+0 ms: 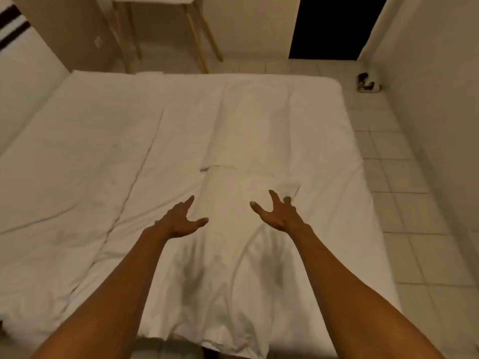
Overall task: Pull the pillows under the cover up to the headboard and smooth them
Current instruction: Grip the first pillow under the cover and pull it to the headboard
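Both bare forearms reach forward over a bed covered by a white cover point(181, 141). The left hand point(181, 221) is spread wide, thumb pointing right and fingers stretched ahead, gripping nothing. The right hand point(278, 213) is likewise spread, thumb toward the left, fingers splayed forward, and holds nothing. Whether the palms touch the fabric or hover just above it cannot be told; dark shadows of both arms fall on the cloth nearer the camera.

Between and just beyond the two hands a raised, oblong bulge point(241, 187) lifts the cover, with a short fold line across its far end; it looks like a pillow lying under the cover. No headboard can be made out. The cover is creased, with long ridges running diagonally across its left half, and its near edge hangs over the mattress.

Pale floor tiles point(404, 177) run along the right side of the bed. Beyond the far edge stands a table point(166, 27) with slim wooden legs, and a dark doorway point(334, 24) opens to its right. A small dark object point(368, 82) sits on the floor by the right wall.
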### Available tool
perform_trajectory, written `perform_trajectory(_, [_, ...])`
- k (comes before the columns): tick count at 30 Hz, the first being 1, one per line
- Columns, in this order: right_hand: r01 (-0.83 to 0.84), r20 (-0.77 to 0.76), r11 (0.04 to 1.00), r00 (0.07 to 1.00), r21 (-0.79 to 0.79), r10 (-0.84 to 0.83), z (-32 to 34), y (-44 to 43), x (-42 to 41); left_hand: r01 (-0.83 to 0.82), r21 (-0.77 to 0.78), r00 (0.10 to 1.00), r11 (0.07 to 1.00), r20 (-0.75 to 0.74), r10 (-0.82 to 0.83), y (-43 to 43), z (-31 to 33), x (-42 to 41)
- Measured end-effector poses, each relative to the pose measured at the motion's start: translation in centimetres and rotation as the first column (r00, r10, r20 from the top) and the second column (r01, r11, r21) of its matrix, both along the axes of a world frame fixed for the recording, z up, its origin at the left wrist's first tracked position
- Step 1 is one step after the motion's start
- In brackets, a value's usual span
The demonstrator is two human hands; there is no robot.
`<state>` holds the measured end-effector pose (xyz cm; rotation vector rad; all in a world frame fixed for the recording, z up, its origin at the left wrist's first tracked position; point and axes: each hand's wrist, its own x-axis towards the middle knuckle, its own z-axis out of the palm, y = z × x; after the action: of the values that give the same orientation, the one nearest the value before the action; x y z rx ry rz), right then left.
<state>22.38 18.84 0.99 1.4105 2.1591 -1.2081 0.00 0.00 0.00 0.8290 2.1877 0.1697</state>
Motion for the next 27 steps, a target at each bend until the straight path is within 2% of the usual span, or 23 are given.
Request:
perform_trajectory(3, [0.108,0.018,0.994,0.994,-0.014,-0.108,-3.8,0.0,-0.4,-0.011,-0.04,0.999,0.999,0.04,0.013,1.6,-3.5,-1.6])
perform_trajectory(6, [0.21,0.051,0.978,0.977,-0.009,-0.209,-9.3,-0.1,-1.0,0.052,-0.088,0.998,0.995,0.034,-0.05,2.8,-8.6,-2.9])
perform_trajectory(10, [0.129,0.134,0.991,0.982,0.026,-0.131,-17.7,1.4,-3.7,0.213,-0.035,0.975,0.977,-0.058,-0.214,5.1,-16.2,-5.1])
perform_trajectory(12, [0.107,0.092,0.993,0.99,0.051,-0.111,-21.5,1.5,-5.3,0.287,0.035,0.957,0.957,-0.053,-0.285,6.5,-19.7,-5.7])
perform_trajectory(15, [0.066,-0.034,0.99,0.997,0.122,-0.062,-26.2,0.3,-6.8,0.468,0.089,0.884,0.879,-0.052,-0.465,8.0,-24.9,-5.8])
perform_trajectory(19, [0.134,-0.212,0.954,0.974,0.268,-0.077,-28.9,-1.1,-5.7,0.535,0.214,0.844,0.817,-0.099,-0.527,8.1,-28.8,-6.2])
perform_trajectory(21, [0.065,-0.228,0.931,0.973,0.36,0.02,-29.1,-1.0,-5.7,0.56,0.291,0.828,0.776,-0.171,-0.534,8.0,-29.1,-6.7])
perform_trajectory(24, [-0.206,-0.079,0.888,0.963,0.412,0.26,-30.5,-0.9,-6.6,0.621,0.273,0.784,0.735,-0.232,-0.576,8.2,-30.2,-7.1])
perform_trajectory(27, [-0.294,0.082,0.868,0.955,0.401,0.285,-32.2,-0.5,-6.8,0.633,0.216,0.771,0.743,-0.255,-0.583,8.2,-32.4,-7.1])
